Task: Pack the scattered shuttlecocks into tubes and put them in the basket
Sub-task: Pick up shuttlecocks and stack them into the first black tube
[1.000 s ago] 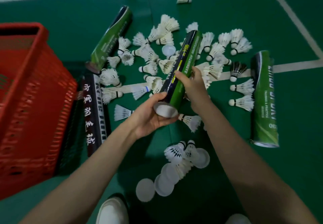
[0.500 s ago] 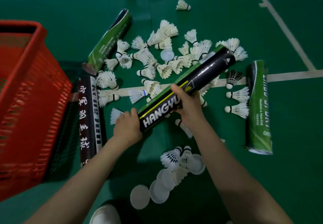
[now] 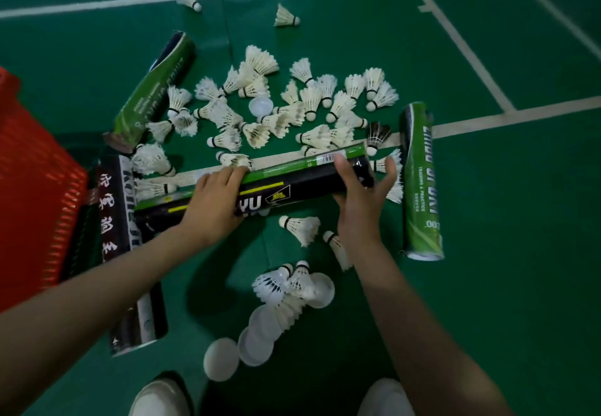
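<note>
**Tubes ring the shuttlecock pile**

The held tube (image 3: 302, 185) lies crosswise at the middle. The left hand (image 3: 214, 201) grips over its left part, and the right hand (image 3: 361, 201) is at its right end with the thumb on top. Behind it spreads the shuttlecock pile (image 3: 292, 113), with stray shuttlecocks (image 3: 286, 17) farther back. The basket (image 3: 39, 207) stands at the far left. The near-left tube (image 3: 110, 207) lies just beside it, and the held tube's left end crosses over it. The far-left tube (image 3: 156, 90) lies behind that, slanted. The right tube (image 3: 421, 188) lies lengthwise to the right of the right hand. In front of the held tube lie a few shuttlecocks (image 3: 283, 282) on loose caps (image 3: 257, 341), and two shoes (image 3: 159, 399) are nearest.
</note>
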